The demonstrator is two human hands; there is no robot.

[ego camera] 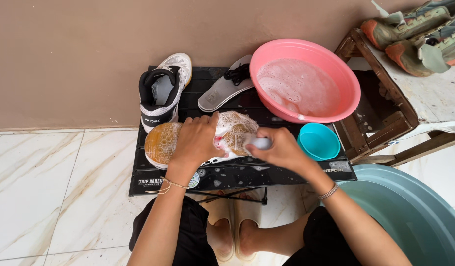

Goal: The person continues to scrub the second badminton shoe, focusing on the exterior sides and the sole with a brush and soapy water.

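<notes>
Head view, looking down at a low black desk point(237, 176) against a brown wall. The left hand point(198, 140) lies fingers spread over the middle of a soapy shoe point(163, 143), pressing it down onto the desk; the shoe lies on its side with the tan sole facing the camera, heel end sticking out left of the hand, toe end point(235, 130) showing on the right between the two hands. The right hand point(279, 148) is curled shut around a pale handle point(261, 143), probably a brush, though the head is hidden so can't confirm. Its tip touches the toe end of the shoe. The hands are close together, just beside each other, with the shoe under the left and directly left of the right.

Behind the shoe, the matching white-and-black sneaker point(162, 93) stands upright at the desk's back left. A grey insole point(222, 91) with a black lace lies beside it. A pink basin point(306, 81) of foamy water sits at back right, and a small teal bowl point(318, 141) sits just in front of it, near the right hand. A large grey-green tub point(409, 212) is on the floor at lower right. A wooden stool point(380, 108) at right carries a pair of muddy orange-soled shoes point(419, 29). Beige slippers point(232, 221) are on the person's feet below the desk.
</notes>
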